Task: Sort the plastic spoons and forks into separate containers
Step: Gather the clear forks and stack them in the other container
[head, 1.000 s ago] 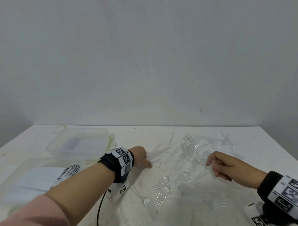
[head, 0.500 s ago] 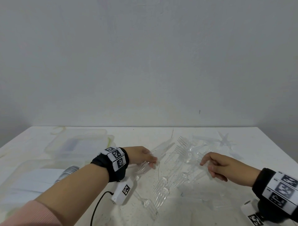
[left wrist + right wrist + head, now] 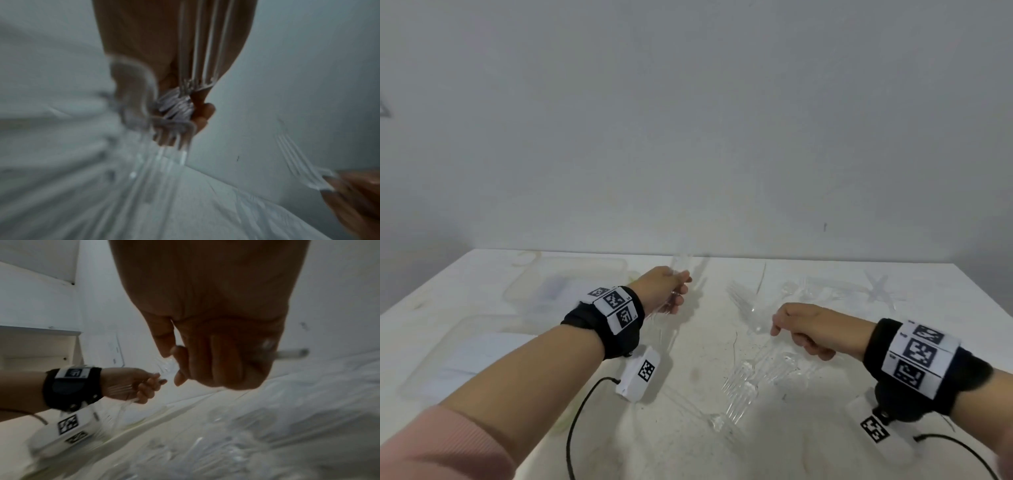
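My left hand (image 3: 674, 291) is raised over the table and grips a bundle of clear plastic forks (image 3: 174, 112), handles along the palm and tines pointing down. To its right, my right hand (image 3: 787, 327) pinches one clear fork (image 3: 744, 298) whose tines point up and left. That fork's handle end (image 3: 290, 353) sticks out past the curled fingers. A loose pile of clear forks (image 3: 746, 380) lies on the white table (image 3: 695, 428) below the right hand. Two clear plastic containers sit at the left, one far (image 3: 616, 265) and one near (image 3: 434, 349).
More clear cutlery (image 3: 876, 291) lies scattered at the back right of the table. A single fork (image 3: 717, 423) lies near the front. White sensor boxes with cables hang under both wrists (image 3: 642, 373). A grey wall stands behind the table.
My left hand has lifted its bundle of forks off the table and turned it upright. My right hand has closed on one fork from the pile and raised it.
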The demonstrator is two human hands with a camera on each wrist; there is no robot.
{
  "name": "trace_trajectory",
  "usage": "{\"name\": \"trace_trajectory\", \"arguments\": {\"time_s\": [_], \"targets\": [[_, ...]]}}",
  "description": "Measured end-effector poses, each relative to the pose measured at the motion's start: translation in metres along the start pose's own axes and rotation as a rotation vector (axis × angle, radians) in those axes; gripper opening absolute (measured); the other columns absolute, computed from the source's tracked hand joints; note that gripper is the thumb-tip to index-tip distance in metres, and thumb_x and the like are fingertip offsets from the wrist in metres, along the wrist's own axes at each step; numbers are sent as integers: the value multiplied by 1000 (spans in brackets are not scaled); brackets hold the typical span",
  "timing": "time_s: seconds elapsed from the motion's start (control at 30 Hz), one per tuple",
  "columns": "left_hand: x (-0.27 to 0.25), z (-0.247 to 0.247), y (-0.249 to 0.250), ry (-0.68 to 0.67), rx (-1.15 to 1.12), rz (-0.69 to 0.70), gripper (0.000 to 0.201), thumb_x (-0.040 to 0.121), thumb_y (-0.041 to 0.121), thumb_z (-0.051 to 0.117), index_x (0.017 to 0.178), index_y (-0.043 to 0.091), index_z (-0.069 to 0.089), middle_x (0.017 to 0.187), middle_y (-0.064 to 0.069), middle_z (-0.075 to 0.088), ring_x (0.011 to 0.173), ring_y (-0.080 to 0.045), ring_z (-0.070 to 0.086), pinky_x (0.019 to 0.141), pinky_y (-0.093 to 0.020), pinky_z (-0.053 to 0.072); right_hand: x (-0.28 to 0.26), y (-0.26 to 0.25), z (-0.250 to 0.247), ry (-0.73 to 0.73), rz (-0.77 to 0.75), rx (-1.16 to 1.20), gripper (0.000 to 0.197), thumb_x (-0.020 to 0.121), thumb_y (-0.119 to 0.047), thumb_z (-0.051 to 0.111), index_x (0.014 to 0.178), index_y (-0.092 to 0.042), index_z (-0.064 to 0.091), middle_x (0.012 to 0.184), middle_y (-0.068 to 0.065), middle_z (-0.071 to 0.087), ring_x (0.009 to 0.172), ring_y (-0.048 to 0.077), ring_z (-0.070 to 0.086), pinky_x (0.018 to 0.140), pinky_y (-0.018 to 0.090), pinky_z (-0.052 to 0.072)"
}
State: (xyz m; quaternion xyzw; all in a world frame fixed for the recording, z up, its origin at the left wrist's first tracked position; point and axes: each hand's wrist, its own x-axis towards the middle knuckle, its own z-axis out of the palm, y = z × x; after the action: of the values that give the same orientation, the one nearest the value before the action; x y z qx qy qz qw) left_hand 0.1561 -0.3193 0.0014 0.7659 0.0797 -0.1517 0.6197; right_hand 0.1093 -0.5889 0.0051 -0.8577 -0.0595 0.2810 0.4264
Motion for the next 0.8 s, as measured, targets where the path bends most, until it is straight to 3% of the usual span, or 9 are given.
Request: {"name": "trace_trajectory", "arguments": {"time_s": [0.1,0.23,0.37,0.5,0.57,0.67,0.73,0.8], "targets": [[-6,-19,0,156,-116,-18,20,104,21,42,90,9,49,69,-1,45,51,-11,41,43,-20,39,3,-20,30,-16,-38,-256,28,92,-42,58,89,-14,54,70,-7,44,51,8,38,44,17,30],[-14,-40,-8,292,-253,-58,26,105,21,40,81,11,46,66,-1,43,49,-12,39,42,-18,36,14,-31,82,-98,-137,-407,22,83,-39,71,86,-19,63,83,-9,55,74,9,53,61,17,40],[-20,-48,-14,320,-319,-105,30,105,23,39,78,12,44,64,0,43,40,-9,40,40,-15,35,22,-37,114,-123,-125,-517,27,79,-41,75,90,-18,67,92,-7,59,87,9,56,68,15,42],[-19,-50,-14,313,-366,-95,29,105,23,41,78,12,45,65,0,45,40,-8,39,37,-12,35,22,-42,124,-100,-74,-607,29,77,-41,76,87,-15,67,81,-6,60,81,13,59,69,22,47],[-15,-50,-13,311,-373,-83,27,104,23,43,80,11,46,65,0,46,42,-9,39,37,-13,36,21,-43,126,-98,-57,-613,22,81,-34,72,84,-13,67,75,-4,60,79,14,60,71,25,50],[-11,-50,-10,299,-306,-67,26,103,21,44,80,11,48,64,-1,46,48,-12,38,38,-14,35,19,-43,126,-63,-20,-553,12,82,-21,63,77,-10,64,66,-3,55,73,16,58,64,24,46],[-8,-48,-8,281,-243,-61,26,103,21,44,80,10,49,64,-2,45,49,-13,37,39,-14,32,17,-40,125,-30,-14,-555,18,81,-18,60,84,-1,66,71,3,59,72,16,55,64,24,44],[-3,-45,-6,267,-209,-57,26,103,21,45,79,9,49,64,-2,44,46,-13,35,38,-15,29,14,-37,127,-3,-34,-587,14,82,-18,59,82,-4,63,85,8,64,73,16,54,64,25,44]]}}
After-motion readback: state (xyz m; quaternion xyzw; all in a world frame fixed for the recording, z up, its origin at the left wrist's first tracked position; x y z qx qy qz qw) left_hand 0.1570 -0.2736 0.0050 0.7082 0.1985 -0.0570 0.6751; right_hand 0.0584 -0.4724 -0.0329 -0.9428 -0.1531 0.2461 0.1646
